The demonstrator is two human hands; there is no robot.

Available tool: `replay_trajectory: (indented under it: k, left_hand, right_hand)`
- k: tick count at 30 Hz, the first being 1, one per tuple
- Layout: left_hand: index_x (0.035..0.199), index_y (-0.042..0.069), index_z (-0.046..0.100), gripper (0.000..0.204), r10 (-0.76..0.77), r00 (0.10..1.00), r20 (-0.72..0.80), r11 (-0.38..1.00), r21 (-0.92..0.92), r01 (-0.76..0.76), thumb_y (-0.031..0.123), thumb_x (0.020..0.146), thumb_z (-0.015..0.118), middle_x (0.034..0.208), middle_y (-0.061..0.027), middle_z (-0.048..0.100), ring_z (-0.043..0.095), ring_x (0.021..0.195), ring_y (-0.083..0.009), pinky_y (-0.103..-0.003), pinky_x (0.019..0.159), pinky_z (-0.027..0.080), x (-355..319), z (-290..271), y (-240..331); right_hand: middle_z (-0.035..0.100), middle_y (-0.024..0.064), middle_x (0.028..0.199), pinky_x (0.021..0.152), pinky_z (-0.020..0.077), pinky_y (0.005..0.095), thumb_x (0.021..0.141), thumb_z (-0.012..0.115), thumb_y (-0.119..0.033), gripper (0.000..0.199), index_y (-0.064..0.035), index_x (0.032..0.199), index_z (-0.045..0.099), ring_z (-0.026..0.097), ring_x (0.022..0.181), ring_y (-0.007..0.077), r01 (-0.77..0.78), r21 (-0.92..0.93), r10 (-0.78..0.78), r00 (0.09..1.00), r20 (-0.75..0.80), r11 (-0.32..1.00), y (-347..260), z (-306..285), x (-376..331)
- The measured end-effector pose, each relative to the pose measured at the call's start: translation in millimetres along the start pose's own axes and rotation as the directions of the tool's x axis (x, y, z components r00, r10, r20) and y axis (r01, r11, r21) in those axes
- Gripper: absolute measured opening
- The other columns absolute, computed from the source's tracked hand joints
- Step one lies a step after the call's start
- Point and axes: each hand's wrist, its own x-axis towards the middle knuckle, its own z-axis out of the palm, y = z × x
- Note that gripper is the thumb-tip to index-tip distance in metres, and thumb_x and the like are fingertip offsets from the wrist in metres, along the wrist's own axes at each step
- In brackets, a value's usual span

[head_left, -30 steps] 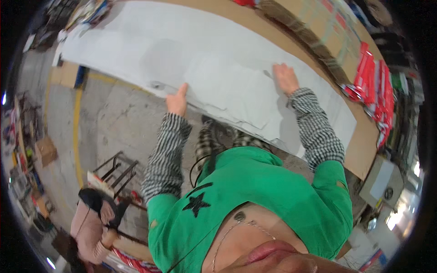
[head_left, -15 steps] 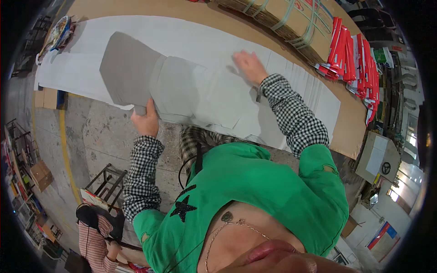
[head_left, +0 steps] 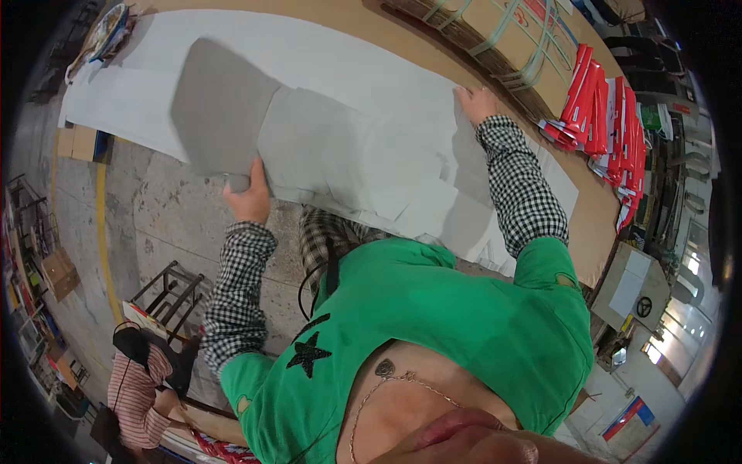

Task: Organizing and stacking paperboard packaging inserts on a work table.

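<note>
Head view. The grey cut sheet (head_left: 220,108) is gripped at its near corner by the left hand (head_left: 249,197), fingers closed on the edge, and is lifted and folded back over the white layered material (head_left: 371,116) spread along the brown table (head_left: 340,19). The right hand (head_left: 477,102) is laid flat, fingers spread, on the far side of the white material, nothing being grasped. Beyond the white material, a strapped cardboard bundle (head_left: 502,42) is seen; to its right, red-and-white packets (head_left: 595,108) are stacked at the table edge.
</note>
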Motion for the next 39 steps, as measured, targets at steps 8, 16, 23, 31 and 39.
replay_trajectory:
  k: [8, 16, 23, 31, 39]
  left_hand:
    - [0.106, -0.013, 0.049, 0.044, -0.418, 0.908, -0.009, 0.908, -0.030, 0.417, 0.023, 0.083, 0.060, 0.104, -0.0179, 0.058, 0.056, 0.094, -0.0225, -0.032, 0.079, 0.043, 11.6, -3.0, 10.1]
    - [0.104, -0.011, 0.054, 0.040, -0.556, 0.802, 0.217, 0.598, -0.566, 0.567, 0.019, 0.079, 0.064, 0.098, -0.0138, 0.061, 0.058, 0.087, -0.0213, -0.030, 0.076, 0.044, 25.6, -10.3, -14.8]
    - [0.101, -0.008, 0.056, 0.035, -0.035, 0.996, -0.085, 0.998, -0.056, 0.031, 0.019, 0.081, 0.062, 0.100, -0.0135, 0.061, 0.058, 0.091, -0.0196, -0.030, 0.074, 0.045, -9.6, 6.5, 24.8]
    - [0.100, -0.010, 0.054, 0.037, -0.285, 0.958, 0.041, 0.957, -0.043, 0.286, 0.021, 0.082, 0.061, 0.099, -0.0125, 0.060, 0.055, 0.090, -0.0173, -0.030, 0.075, 0.042, 25.3, -13.2, 4.8]
    - [0.112, -0.008, 0.049, 0.047, -0.525, 0.822, 0.219, 0.603, -0.586, 0.541, 0.028, 0.083, 0.060, 0.110, -0.0127, 0.054, 0.053, 0.096, -0.0191, -0.031, 0.078, 0.043, 23.6, -21.9, -6.3]
  right_hand:
    - [0.050, 0.0228, 0.114, 0.093, 0.0323, 0.0452, 0.083, 0.046, -0.046, 0.051, -0.0003, 0.104, 0.055, 0.042, 0.109, 0.0369, -0.077, 0.043, 0.078, 0.997, -0.013, 0.996, -1.7, -4.5, -13.5]
    - [0.055, 0.0178, 0.101, 0.084, 0.0373, 0.0444, 0.084, 0.048, -0.039, 0.041, -0.0007, 0.092, 0.057, 0.047, 0.099, 0.0347, -0.054, -0.012, 0.049, 0.959, -0.279, 0.998, 13.3, 15.5, -18.3]
    - [0.054, 0.0184, 0.102, 0.083, 0.0356, 0.0491, 0.087, 0.042, -0.032, 0.034, -0.0018, 0.093, 0.056, 0.046, 0.098, 0.0361, -0.135, -0.041, 0.106, 0.903, -0.416, 0.990, 25.5, 22.0, -31.3]
    - [0.054, 0.0212, 0.102, 0.086, 0.0332, 0.0470, 0.087, 0.039, -0.027, 0.033, -0.0002, 0.094, 0.057, 0.044, 0.100, 0.0362, -0.110, 0.014, 0.108, 0.939, -0.326, 0.994, 24.5, 19.3, -29.3]
    - [0.055, 0.0172, 0.094, 0.078, 0.0369, 0.0459, 0.085, 0.045, -0.024, 0.025, -0.0018, 0.085, 0.056, 0.047, 0.091, 0.0348, -0.073, -0.064, 0.035, 0.880, -0.473, 0.995, 38.6, 23.5, -32.8]
